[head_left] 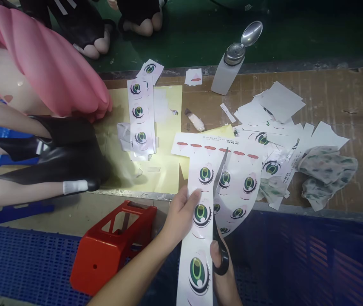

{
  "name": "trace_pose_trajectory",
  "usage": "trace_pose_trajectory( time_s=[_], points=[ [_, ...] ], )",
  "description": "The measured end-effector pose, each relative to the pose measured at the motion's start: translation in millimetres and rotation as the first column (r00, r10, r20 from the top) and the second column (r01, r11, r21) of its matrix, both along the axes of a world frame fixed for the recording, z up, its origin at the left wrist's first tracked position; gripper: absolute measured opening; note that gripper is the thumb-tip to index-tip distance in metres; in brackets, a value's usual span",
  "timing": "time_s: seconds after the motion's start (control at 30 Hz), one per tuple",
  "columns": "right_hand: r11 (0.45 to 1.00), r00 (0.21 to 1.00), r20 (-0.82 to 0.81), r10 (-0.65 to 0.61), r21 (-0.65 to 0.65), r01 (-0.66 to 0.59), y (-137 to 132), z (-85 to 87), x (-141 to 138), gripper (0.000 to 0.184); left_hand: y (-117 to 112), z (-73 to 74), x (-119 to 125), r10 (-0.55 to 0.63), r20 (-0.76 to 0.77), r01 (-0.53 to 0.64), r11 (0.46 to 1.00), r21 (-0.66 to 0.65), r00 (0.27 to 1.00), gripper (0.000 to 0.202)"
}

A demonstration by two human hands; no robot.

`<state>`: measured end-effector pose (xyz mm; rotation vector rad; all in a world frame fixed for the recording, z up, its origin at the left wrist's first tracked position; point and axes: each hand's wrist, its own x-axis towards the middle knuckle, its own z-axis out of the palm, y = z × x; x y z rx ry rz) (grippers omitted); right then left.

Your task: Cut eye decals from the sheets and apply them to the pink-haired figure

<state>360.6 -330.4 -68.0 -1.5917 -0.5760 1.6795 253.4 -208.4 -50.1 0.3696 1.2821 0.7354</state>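
Note:
My left hand (181, 210) pinches the left edge of a white sticker sheet (242, 170) printed with green cartoon eyes and a row of red mouths. My right hand (221, 272) is closed on the black handles of a pair of scissors (219, 178). Their blades point up into the sheet, partway through a cut between two columns of eyes. A narrow strip of eyes (197, 263) hangs down from the sheet toward me, between my two hands.
Cut eye strips (140, 119) lie on a yellow sheet (168, 106). Paper scraps (280, 106) and crumpled cloths (326, 170) sit right. A white pump bottle (229, 70) stands behind. A pink-haired doll (41, 119) lies left, a red stool (111, 246) below.

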Motion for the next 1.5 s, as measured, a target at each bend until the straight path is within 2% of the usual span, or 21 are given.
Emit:
trace_pose_trajectory(
  time_s=[0.17,0.63,0.93,1.13,1.23,1.33,1.4,1.5],
  points=[
    [0.998,0.998,-0.061,0.002,-0.069,-0.006,4.1,3.9,0.4,0.056,0.7,-1.8,-2.1,-0.021,0.002,0.02,0.999,0.025,1.0,0.044],
    [0.999,0.999,-0.032,-0.044,-0.002,0.044,21.3,12.6,-2.2,0.046,6.6,-7.5,-8.1,-0.084,0.007,0.083,0.996,0.034,0.996,0.04],
    [0.999,1.0,0.007,-0.022,-0.024,0.023,24.9,6.6,-1.5,0.038,15.0,-6.3,-11.6,-0.118,-0.048,0.118,0.993,0.012,0.992,0.041],
    [1.0,1.0,0.016,0.016,0.004,-0.016,33.8,7.3,2.4,0.036,16.7,-8.0,-10.6,-0.163,-0.096,0.168,0.985,0.05,0.982,0.037],
    [0.995,0.995,0.009,0.096,0.024,-0.096,41.7,6.7,9.2,0.042,20.1,-11.0,-12.4,-0.194,-0.169,0.211,0.974,0.087,0.966,0.037],
    [0.986,0.986,-0.031,0.162,0.055,-0.16,47.9,9.9,18.2,0.052,29.3,-12.2,-18.4,-0.196,-0.318,0.246,0.961,0.125,0.928,0.038],
    [0.982,0.98,-0.091,0.178,0.075,-0.171,48.4,16.2,23.9,0.053,38.3,-11.6,-23.7,-0.178,-0.456,0.272,0.95,0.15,0.872,0.038],
    [0.982,0.973,-0.143,0.178,0.095,-0.166,39.3,29.1,32.9,0.056,52.5,-10.7,-29.9,-0.126,-0.675,0.32,0.932,0.171,0.727,0.042]
  ],
)
